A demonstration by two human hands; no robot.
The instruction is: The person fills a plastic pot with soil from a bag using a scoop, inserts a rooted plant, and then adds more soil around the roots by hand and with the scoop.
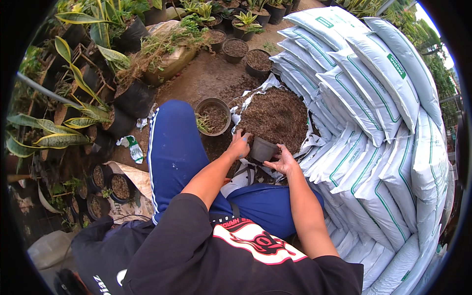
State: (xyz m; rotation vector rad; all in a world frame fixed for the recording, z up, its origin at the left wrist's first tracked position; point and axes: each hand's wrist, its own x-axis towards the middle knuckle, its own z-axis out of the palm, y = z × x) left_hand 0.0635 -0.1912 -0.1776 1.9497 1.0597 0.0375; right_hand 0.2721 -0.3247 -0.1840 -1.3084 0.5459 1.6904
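Note:
Between my two hands a small dark grey plant pot [263,150] is tilted at the near edge of a heap of brown potting soil [273,118]. My left hand [239,145] is at the pot's left side, fingers bent against it by the soil. From the right, my right hand [283,161] grips the pot, its thumb and fingers spread along the wall. The pot's inside is hidden from me. Torn white plastic [310,138] lies under and around the soil heap.
White sacks with green lines [354,162] are stacked high on the right. Left of the heap stands a round pot [213,117] with soil and some green leaves. Soil-filled black pots [258,64] are farther off. Potted snake plants [64,132] line the left side.

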